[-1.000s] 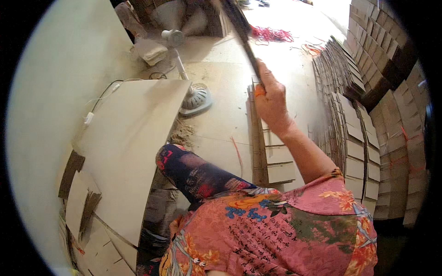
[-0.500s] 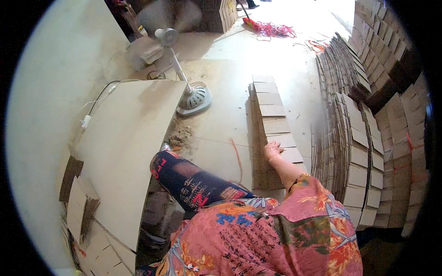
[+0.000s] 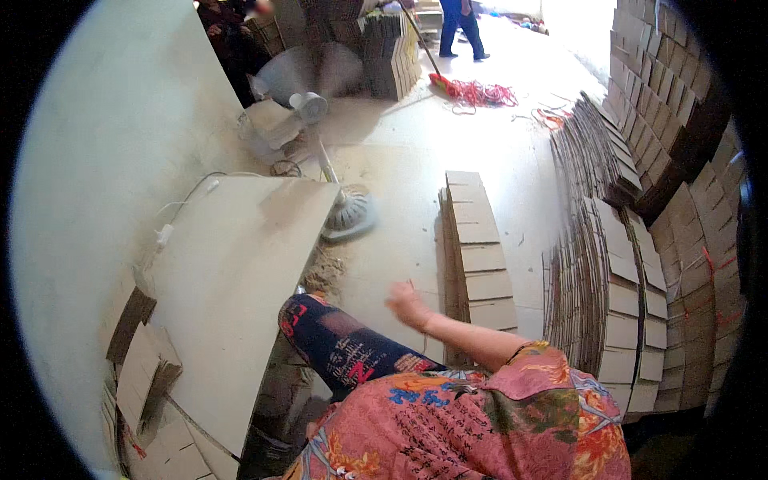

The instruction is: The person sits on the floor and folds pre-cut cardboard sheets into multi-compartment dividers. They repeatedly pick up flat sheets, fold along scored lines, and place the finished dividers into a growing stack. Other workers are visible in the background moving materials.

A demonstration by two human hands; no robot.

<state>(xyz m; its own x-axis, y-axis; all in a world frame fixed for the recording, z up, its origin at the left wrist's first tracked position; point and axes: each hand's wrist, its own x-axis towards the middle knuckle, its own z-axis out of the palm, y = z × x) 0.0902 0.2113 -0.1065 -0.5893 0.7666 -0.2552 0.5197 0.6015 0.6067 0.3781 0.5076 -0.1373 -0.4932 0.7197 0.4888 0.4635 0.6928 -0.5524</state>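
My right hand [image 3: 408, 306] is over the floor, between my knee and a long stack of slotted cardboard strips [image 3: 480, 258]. It is apart from the stack. Motion smears its fingers, so I cannot make out whether they hold anything. The tip of a thin red string [image 3: 410, 283] shows just above the hand; whether the two touch is unclear. My left hand is out of view. My leg in dark printed trousers [image 3: 344, 336] extends beside a pale tabletop [image 3: 240, 264].
A fan [image 3: 350, 212] with spinning blades stands beyond the tabletop. Tall cardboard stacks [image 3: 620, 296] line the right side. More cardboard pieces [image 3: 144, 376] lie at the near left. Farther off are pink strapping [image 3: 484, 94] and a walking person in blue trousers [image 3: 462, 32].
My right hand has left the cardboard stack and moved left. The view has tilted up, bringing more of the far person into sight.
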